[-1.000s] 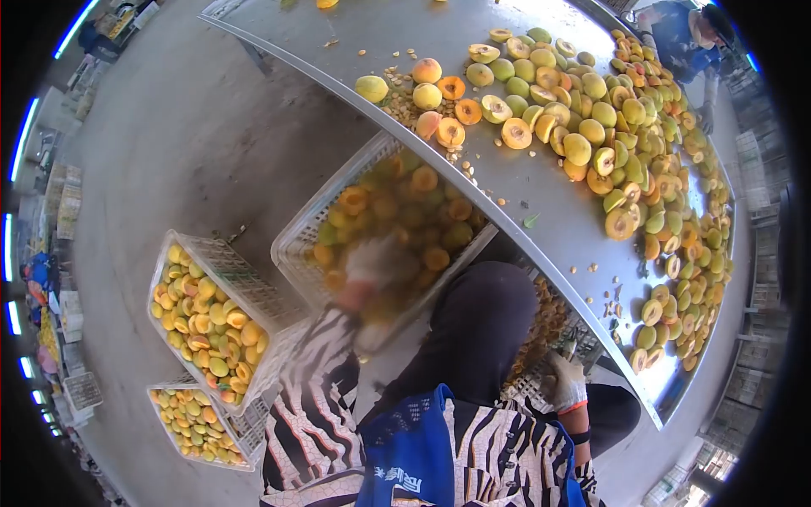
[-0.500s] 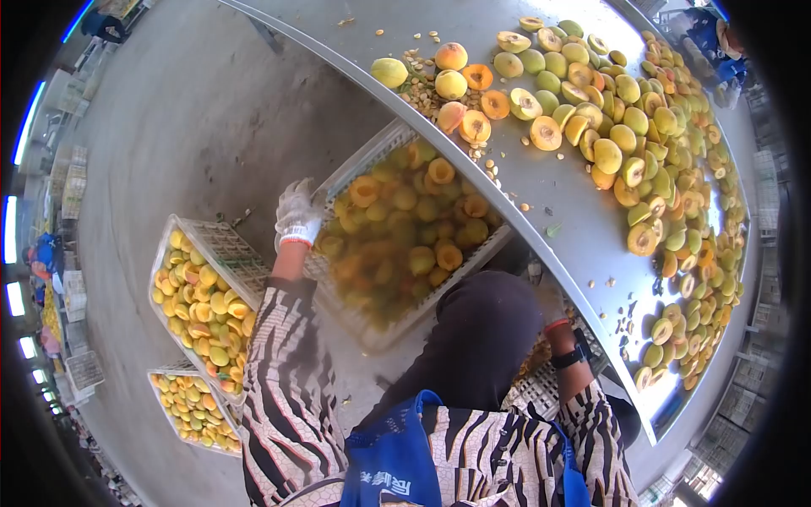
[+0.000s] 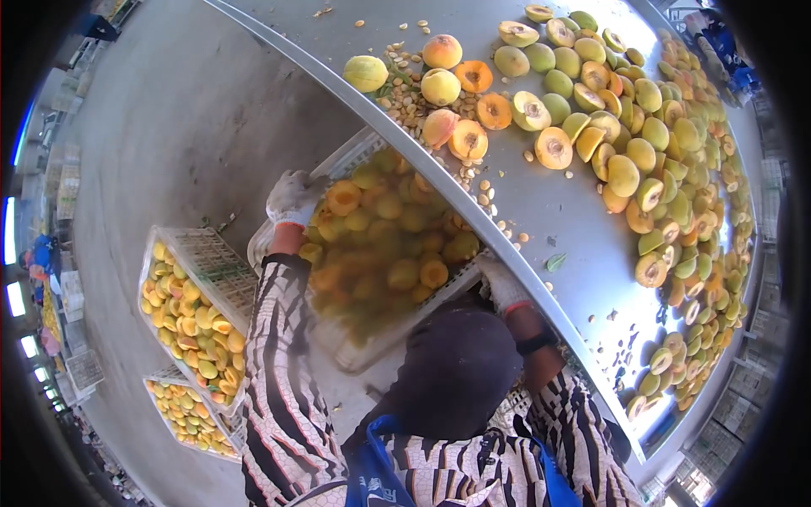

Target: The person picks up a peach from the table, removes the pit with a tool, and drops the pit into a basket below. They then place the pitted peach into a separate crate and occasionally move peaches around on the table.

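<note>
A pale plastic crate (image 3: 355,362) full of halved apricots (image 3: 404,275) sits tilted in view, partly under the metal table's edge. My left hand (image 3: 291,199), in a white glove, is closed over the crate's left rim. On the opposite side my right hand (image 3: 502,286), also gloved, is closed at the right rim, close beneath the table edge. Its fingertips are partly hidden. The fruit in the crate looks blurred. My dark-trousered knee (image 3: 460,363) is close in front of the crate.
The metal table (image 3: 541,203) carries many halved apricots (image 3: 625,176) and loose pits (image 3: 404,93). Two more crates of apricot halves, an upper one (image 3: 215,262) and a lower one (image 3: 182,414), stand on the floor at left. Another person (image 3: 718,42) is at the far right.
My right hand has come up from beside my knee to the crate's right rim. The left hand stays on its rim. The view has shifted slightly.
</note>
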### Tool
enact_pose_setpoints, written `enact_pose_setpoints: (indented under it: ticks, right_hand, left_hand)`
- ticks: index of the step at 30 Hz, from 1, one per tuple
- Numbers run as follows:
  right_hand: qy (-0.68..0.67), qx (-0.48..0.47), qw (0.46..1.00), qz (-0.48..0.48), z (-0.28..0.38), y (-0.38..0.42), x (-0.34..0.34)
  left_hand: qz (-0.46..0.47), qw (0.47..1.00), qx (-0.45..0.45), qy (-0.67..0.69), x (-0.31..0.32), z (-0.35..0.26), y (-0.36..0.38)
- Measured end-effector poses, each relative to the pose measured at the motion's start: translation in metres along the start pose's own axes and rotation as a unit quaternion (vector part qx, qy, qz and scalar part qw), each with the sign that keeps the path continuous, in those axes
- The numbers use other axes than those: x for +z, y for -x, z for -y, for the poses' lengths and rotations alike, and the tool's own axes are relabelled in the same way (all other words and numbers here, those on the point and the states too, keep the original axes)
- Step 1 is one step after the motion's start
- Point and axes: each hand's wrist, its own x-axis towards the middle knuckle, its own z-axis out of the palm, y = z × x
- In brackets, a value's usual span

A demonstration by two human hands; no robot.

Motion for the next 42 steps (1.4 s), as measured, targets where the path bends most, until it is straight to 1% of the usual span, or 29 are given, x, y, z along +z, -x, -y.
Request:
enact_pose_setpoints:
  ticks: [2, 5, 8, 9, 12, 13, 14, 15, 19, 21, 23, 25, 26, 29, 31, 32, 33, 34, 35, 36, 37, 38, 39, 40, 41, 42]
  right_hand:
    - [-0.010, 0.002, 1.000, 0.001, 0.000, 0.007, -0.008]
    - [-0.021, 0.009, 1.000, 0.004, -0.006, 0.017, -0.020]
    - [-0.023, 0.011, 1.000, 0.013, -0.005, 0.010, -0.020]
    - [-0.022, 0.012, 1.000, 0.014, -0.004, 0.008, -0.019]
    - [-0.014, 0.013, 1.000, 0.015, -0.008, 0.010, -0.017]
    - [-0.013, 0.012, 1.000, 0.014, -0.008, 0.013, -0.018]
    - [-0.010, 0.014, 1.000, 0.018, -0.010, 0.015, -0.019]
    - [-0.009, 0.022, 0.999, 0.022, -0.012, 0.020, -0.021]
    - [-0.001, 0.032, 0.999, 0.031, -0.011, 0.011, -0.019]
    - [0.004, 0.039, 0.999, 0.036, -0.013, 0.014, -0.021]
    - [0.008, 0.045, 0.998, 0.043, -0.015, 0.023, -0.027]
    - [0.009, 0.046, 0.997, 0.054, -0.015, 0.035, -0.035]
    - [0.010, 0.045, 0.997, 0.058, -0.015, 0.042, -0.041]
    - [0.012, 0.041, 0.996, 0.080, -0.017, 0.067, -0.060]
    - [0.022, 0.036, 0.996, 0.083, -0.021, 0.087, -0.075]
    - [0.032, 0.034, 0.996, 0.082, -0.020, 0.096, -0.083]
    - [0.042, 0.032, 0.995, 0.082, -0.026, 0.109, -0.092]
    - [0.058, 0.028, 0.994, 0.088, -0.030, 0.123, -0.099]
    - [0.068, 0.027, 0.993, 0.096, -0.033, 0.136, -0.107]
    - [0.078, 0.023, 0.992, 0.101, -0.034, 0.148, -0.116]
    - [0.085, 0.017, 0.991, 0.103, -0.037, 0.165, -0.125]
    - [0.095, 0.010, 0.990, 0.103, -0.041, 0.184, -0.133]
    - [0.107, -0.001, 0.989, 0.104, -0.045, 0.205, -0.141]
    - [0.118, 0.001, 0.987, 0.111, -0.047, 0.229, -0.151]
    - [0.129, 0.008, 0.984, 0.122, -0.046, 0.252, -0.164]
    - [0.144, 0.058, 0.971, 0.181, -0.009, 0.277, -0.202]
  left_hand:
    - [0.012, 1.000, 0.013, -0.003, 0.004, 0.002, -0.004]
    - [-0.028, 0.998, 0.042, 0.033, 0.008, 0.001, 0.013]
    - [-0.015, 0.998, -0.016, 0.054, -0.035, -0.035, 0.060]
    - [-0.057, 0.997, 0.005, 0.054, -0.027, -0.030, 0.060]
    - [-0.046, 0.997, 0.005, 0.064, 0.019, 0.006, 0.000]
    - [-0.040, 0.997, 0.011, 0.066, 0.014, 0.005, -0.006]
    - [-0.053, 0.995, 0.017, 0.079, 0.015, 0.002, -0.006]
    - [-0.047, 0.995, 0.020, 0.081, 0.009, -0.002, 0.016]
    - [-0.054, 0.994, 0.002, 0.094, -0.008, -0.006, 0.061]
    - [-0.014, 0.996, -0.004, 0.083, 0.012, 0.013, 0.041]
    - [0.005, 0.995, -0.002, 0.097, 0.013, 0.017, 0.033]
    - [-0.003, 0.995, 0.007, 0.099, 0.014, 0.022, 0.037]
    - [-0.010, 0.995, 0.015, 0.103, 0.013, 0.021, 0.036]
    - [0.020, 0.996, -0.016, 0.087, 0.002, 0.017, 0.039]
    - [-0.001, 0.995, 0.021, 0.099, 0.012, 0.028, 0.039]
    - [0.023, 0.994, 0.020, 0.109, 0.016, 0.034, 0.034]
    - [0.043, 0.989, 0.010, 0.140, 0.007, 0.029, 0.039]
    - [0.030, 0.988, 0.017, 0.151, 0.017, 0.037, 0.035]
    - [0.032, 0.992, -0.006, 0.121, -0.001, 0.022, 0.046]
    - [-0.027, 0.991, -0.008, 0.130, 0.017, 0.033, 0.045]
    - [-0.037, 0.986, -0.027, 0.160, -0.003, 0.018, 0.062]
    - [-0.079, 0.987, -0.018, 0.136, -0.002, 0.018, 0.068]
    - [-0.103, 0.974, 0.007, 0.202, -0.015, 0.007, 0.087]
    - [-0.093, 0.961, 0.002, 0.260, -0.021, -0.002, 0.096]
    - [-0.074, 0.933, 0.031, 0.352, -0.015, -0.003, 0.098]
    - [-0.051, 0.926, 0.049, 0.372, -0.026, -0.020, 0.102]
